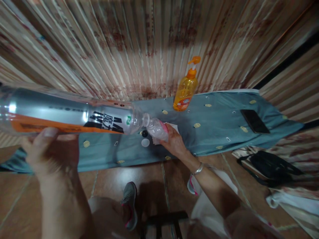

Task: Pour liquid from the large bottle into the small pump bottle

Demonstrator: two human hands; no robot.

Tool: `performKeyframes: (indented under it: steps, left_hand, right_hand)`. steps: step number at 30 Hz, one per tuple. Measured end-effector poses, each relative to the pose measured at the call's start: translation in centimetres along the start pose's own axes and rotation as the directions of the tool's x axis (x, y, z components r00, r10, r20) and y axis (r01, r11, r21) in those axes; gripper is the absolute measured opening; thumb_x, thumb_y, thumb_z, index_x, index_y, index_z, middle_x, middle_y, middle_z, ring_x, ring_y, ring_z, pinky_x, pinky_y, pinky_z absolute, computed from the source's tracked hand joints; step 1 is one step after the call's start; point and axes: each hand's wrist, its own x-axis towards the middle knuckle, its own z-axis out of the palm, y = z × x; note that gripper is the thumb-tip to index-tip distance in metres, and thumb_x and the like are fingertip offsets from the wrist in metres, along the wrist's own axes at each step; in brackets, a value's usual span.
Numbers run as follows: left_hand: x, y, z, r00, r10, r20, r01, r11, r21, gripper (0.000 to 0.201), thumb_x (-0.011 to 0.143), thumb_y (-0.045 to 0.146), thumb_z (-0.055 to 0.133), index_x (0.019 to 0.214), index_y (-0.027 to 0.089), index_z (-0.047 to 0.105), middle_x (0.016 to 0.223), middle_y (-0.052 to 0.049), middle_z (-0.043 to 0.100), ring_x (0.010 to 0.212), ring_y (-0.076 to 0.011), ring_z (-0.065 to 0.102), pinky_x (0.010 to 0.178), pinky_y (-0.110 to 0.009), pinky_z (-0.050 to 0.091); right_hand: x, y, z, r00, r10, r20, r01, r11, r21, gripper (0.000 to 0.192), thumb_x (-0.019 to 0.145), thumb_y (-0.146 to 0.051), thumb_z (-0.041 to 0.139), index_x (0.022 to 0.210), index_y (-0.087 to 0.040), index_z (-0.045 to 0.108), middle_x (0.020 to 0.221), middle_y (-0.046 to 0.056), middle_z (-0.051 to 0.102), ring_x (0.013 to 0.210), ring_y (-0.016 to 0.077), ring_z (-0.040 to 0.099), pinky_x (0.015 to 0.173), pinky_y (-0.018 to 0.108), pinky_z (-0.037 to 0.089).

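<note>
My left hand [53, 152] grips a large clear plastic bottle [67, 113] with a silver and orange label. That bottle lies almost level in the air, its neck pointing right. Closed round a small clear bottle [157, 129] is my right hand [174, 141]; a bit of pink shows near the fingers. The two bottle mouths meet or nearly meet; whether they touch I cannot tell. Below them on the cloth are a small black cap [145, 133] and a whitish round lid [145, 142]. A white sheet of paper or tissue [174, 127] lies partly hidden beneath my right hand.
An orange pump bottle [184, 91] stands at the back of the cloth-covered table [209, 132]. To the right lies a dark phone [254, 121]. A pleated curtain [139, 49] hangs behind. On the lower right is a black bag [271, 167].
</note>
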Motion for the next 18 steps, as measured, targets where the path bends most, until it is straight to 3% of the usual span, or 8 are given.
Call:
performKeyframes:
  steps: [3,7,13,18]
  left_hand:
    - [0.04,0.09,-0.2,0.997,0.054,-0.056,-0.057,0.998,-0.04,0.084,0.046,0.015,0.085,0.122,0.04,0.058,0.082,0.006,0.066,0.103,-0.0218,0.067,0.114,-0.054,0.051]
    - [-0.15,0.23,-0.33,0.997,0.049,-0.053,-0.05,0.999,-0.011,0.08,0.044,0.015,0.084,0.117,0.038,0.062,0.079,0.006,0.068,0.103,-0.0224,0.068,0.113,-0.051,0.052]
    - [-0.8,0.78,-0.51,0.999,0.001,-0.048,-0.003,0.999,-0.04,0.068,0.054,0.012,0.074,0.115,0.041,0.066,0.069,0.007,0.067,0.1,-0.0198,0.069,0.109,-0.043,0.055]
    - [-0.89,0.93,-0.79,1.0,-0.001,-0.021,0.0,0.997,-0.076,0.072,0.057,0.011,0.078,0.121,0.041,0.063,0.07,0.006,0.069,0.096,-0.0178,0.07,0.106,-0.038,0.057]
  right_hand:
    - [-0.08,0.01,0.1,1.0,0.003,-0.005,-0.003,1.0,0.003,0.074,0.076,-0.022,0.066,0.143,-0.01,0.038,0.136,0.022,0.062,0.128,0.0332,0.06,0.107,0.051,0.051]
    - [-0.15,-0.12,0.16,1.0,0.013,-0.015,-0.013,1.0,0.013,0.074,0.076,-0.022,0.066,0.143,-0.01,0.039,0.137,0.022,0.061,0.129,0.0326,0.059,0.107,0.05,0.051]
    - [-0.29,-0.26,0.38,0.999,0.032,-0.021,-0.032,0.999,0.004,0.074,0.075,-0.024,0.067,0.142,-0.011,0.04,0.137,0.022,0.062,0.127,0.0337,0.061,0.105,0.051,0.053]
    - [-0.33,-0.37,0.22,0.999,0.037,-0.014,-0.036,0.999,0.031,0.073,0.076,-0.024,0.067,0.142,-0.011,0.041,0.138,0.022,0.061,0.127,0.0327,0.061,0.104,0.05,0.053]
